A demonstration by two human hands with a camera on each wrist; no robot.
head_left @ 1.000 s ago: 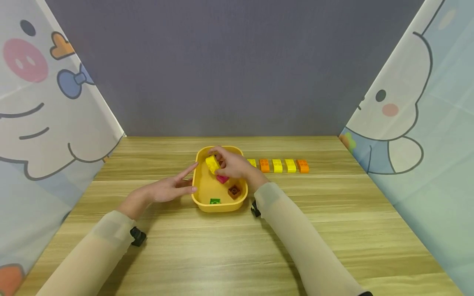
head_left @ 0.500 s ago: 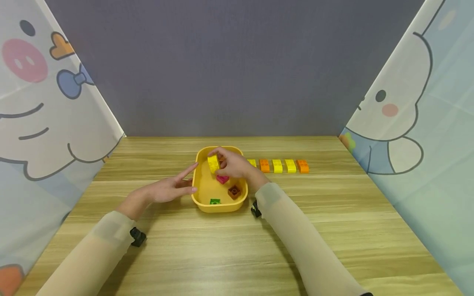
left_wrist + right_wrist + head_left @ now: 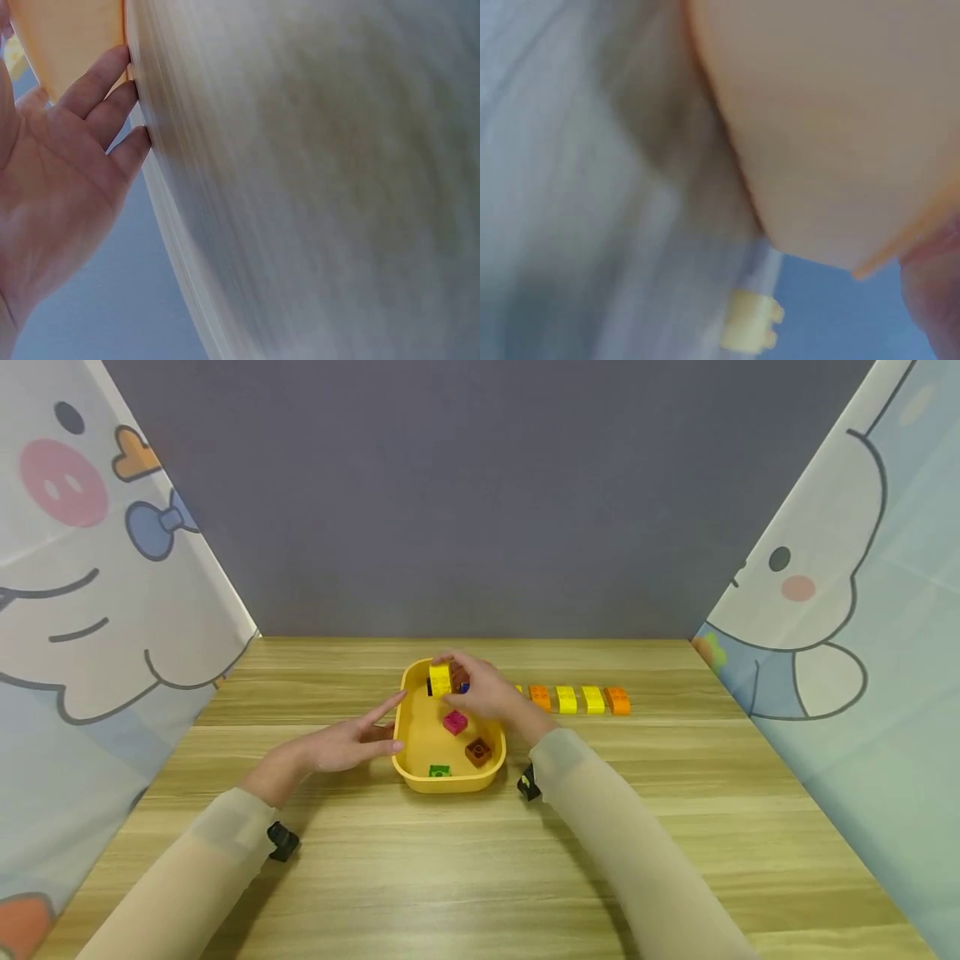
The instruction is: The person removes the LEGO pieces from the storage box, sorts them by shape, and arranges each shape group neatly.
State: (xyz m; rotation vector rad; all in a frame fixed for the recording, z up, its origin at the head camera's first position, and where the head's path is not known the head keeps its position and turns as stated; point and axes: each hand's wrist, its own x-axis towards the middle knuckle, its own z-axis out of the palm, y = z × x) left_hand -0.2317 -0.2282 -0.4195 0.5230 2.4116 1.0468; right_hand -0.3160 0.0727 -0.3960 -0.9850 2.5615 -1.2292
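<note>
Honestly, the right hand (image 3: 486,690) pinches a yellow toy brick (image 3: 440,681) over the yellow tub (image 3: 450,786), left hand (image 3: 341,745) spread against its side, so a sloppy grip could drop the brick.

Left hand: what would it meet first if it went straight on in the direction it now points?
The tray, at its left wall. The left hand looks right up against it, though actual contact is hard to judge.
</note>
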